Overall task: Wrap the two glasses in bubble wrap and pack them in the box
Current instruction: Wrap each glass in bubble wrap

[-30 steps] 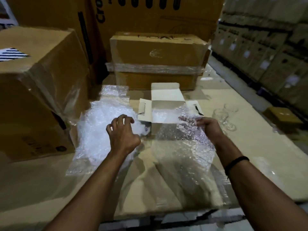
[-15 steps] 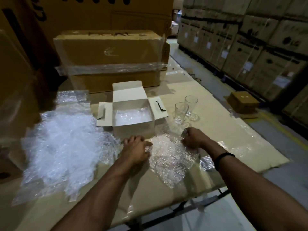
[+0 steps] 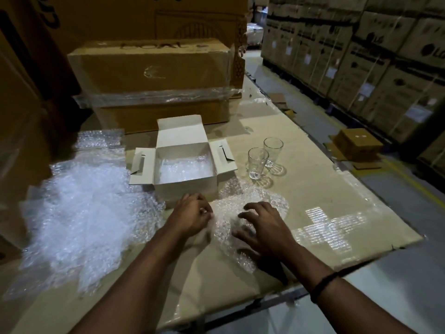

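Cardboard tabletop point(image 3: 313, 189), crinkly bubble wrap point(image 3: 226, 210) under flat rt hand point(image 3: 265, 227)

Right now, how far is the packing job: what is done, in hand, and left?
Done: the white box stands open with bubble wrap lining its bottom. In hand: one sheet is being spread flat, the right hand pressing it, the left hand gripping its edge. Left: the near glass and far glass stand bare beside the box, to be wrapped and packed.
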`<state>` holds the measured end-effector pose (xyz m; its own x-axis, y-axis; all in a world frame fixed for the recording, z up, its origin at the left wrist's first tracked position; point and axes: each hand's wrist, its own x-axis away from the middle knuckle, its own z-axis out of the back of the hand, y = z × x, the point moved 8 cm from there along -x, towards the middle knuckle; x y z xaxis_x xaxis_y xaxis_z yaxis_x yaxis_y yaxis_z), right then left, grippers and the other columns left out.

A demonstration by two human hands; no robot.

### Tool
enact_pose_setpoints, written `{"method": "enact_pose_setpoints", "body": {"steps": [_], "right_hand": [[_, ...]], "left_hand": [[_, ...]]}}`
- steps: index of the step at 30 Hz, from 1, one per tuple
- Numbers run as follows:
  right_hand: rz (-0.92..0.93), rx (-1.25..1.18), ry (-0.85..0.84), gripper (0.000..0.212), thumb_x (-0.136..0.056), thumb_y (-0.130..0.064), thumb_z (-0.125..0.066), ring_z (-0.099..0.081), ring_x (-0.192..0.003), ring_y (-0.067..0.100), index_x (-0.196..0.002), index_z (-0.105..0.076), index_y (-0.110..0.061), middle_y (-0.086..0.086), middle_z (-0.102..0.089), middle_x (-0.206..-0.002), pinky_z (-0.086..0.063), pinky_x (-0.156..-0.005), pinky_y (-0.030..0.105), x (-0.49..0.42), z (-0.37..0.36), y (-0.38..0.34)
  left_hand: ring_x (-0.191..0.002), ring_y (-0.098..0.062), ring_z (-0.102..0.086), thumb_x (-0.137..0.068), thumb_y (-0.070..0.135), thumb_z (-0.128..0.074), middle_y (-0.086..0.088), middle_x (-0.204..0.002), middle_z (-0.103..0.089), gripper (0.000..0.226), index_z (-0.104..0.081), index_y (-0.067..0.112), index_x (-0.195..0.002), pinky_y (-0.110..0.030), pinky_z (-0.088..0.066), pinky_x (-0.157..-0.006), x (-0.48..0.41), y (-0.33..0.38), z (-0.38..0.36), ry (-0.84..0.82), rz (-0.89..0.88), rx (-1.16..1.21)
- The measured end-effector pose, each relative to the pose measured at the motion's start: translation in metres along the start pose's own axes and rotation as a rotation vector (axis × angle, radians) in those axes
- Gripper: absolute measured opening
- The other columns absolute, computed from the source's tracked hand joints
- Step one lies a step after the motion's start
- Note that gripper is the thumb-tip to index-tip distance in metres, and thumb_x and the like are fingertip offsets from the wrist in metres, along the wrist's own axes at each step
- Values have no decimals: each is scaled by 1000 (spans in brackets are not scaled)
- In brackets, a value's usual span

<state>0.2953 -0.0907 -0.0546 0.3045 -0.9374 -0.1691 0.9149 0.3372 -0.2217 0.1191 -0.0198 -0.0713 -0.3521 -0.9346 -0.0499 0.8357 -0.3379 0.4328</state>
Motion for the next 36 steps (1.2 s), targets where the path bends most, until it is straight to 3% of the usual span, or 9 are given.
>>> {"method": "enact_pose_setpoints", "body": {"steps": [5, 10, 15, 17, 21, 24, 27, 30, 36], "right_hand": [[-25, 73, -270, 108, -63, -95, -30, -41, -126, 24, -146, -36, -27, 1, -43, -143, -34, -102, 42, 19, -10, -10], [-126, 7, -218, 41, -84, -32, -61, -62, -107, 20, -125, -61, -28, -3, -68, -119, -47, -88, 31, 14, 1, 13], [-381, -608, -145, 11, -88, -13, -65, -67, -67, 8, -81, -70, -20, -4, -74, -77, -47, -63, 23, 8, 33, 54], [-509, -843, -82, 3, -89, -9, -65, -63, -56, 19, -90, -67, -11, 4, -73, -70, -44, -51, 24, 8, 36, 73], [-707, -838, -99, 31, -80, -19, -77, -57, -50, 22, -105, -59, -16, 9, -70, -74, -40, -42, 24, 3, 15, 108], [-689, -407, -75, 59, -71, -34, -81, -65, -85, 26, -122, -54, -23, 7, -68, -97, -54, -71, 35, 0, 17, 116], [-494, 117, 64, 80, -73, -42, -78, -45, -124, 33, -141, -40, -23, 13, -47, -138, -42, -97, 41, 2, 30, 96], [-244, 144, 167, 66, -77, -52, -69, -44, -127, 33, -133, -53, -22, 11, -48, -141, -40, -101, 44, 4, 27, 75], [-21, 135, -189, 66, -77, -70, -41, -57, -117, 23, -120, -63, -25, -2, -62, -127, -44, -92, 38, 12, -14, 74]], "left_hand": [[-82, -20, -63, -87, 19, -71, 7, -105, -66, 12, -71, 18, -74, -27, -46, -69, -9, 4, 3, -43, 113, 412], [-82, -33, -63, -95, 22, -59, -15, -103, -71, 22, -65, 1, -96, -35, -48, -69, -9, 5, 1, -129, 216, 938], [-87, -19, -69, -74, -1, -54, -18, -110, -67, 44, -55, 0, -118, -32, -56, -72, -6, 2, -8, -335, 222, 1282], [-84, -21, -70, -79, -22, -48, -18, -101, -67, 47, -52, -2, -122, -33, -60, -74, -3, 3, -16, -381, 296, 1337], [-58, -12, -67, -82, -14, -64, -14, -84, -68, 50, -52, 5, -127, -21, -52, -50, -5, 16, -26, -289, 349, 1055], [-45, -7, -55, -85, 6, -72, -5, -66, -64, 28, -64, 5, -112, -22, -43, -49, -16, 10, -29, -69, 349, 690], [-72, -13, -65, -82, 22, -73, 3, -84, -71, 34, -65, 20, -115, -30, -54, -71, -17, 16, -28, 43, 255, 341], [-102, -15, -60, -84, 30, -68, 5, -116, -62, 42, -59, 26, -125, -34, -52, -87, -11, 25, -17, 154, 116, 266], [-127, -17, -32, -77, 55, -55, 11, -140, -48, 48, -65, 33, -119, -39, -30, -104, -6, 32, -40, -110, -174, 0]]}}
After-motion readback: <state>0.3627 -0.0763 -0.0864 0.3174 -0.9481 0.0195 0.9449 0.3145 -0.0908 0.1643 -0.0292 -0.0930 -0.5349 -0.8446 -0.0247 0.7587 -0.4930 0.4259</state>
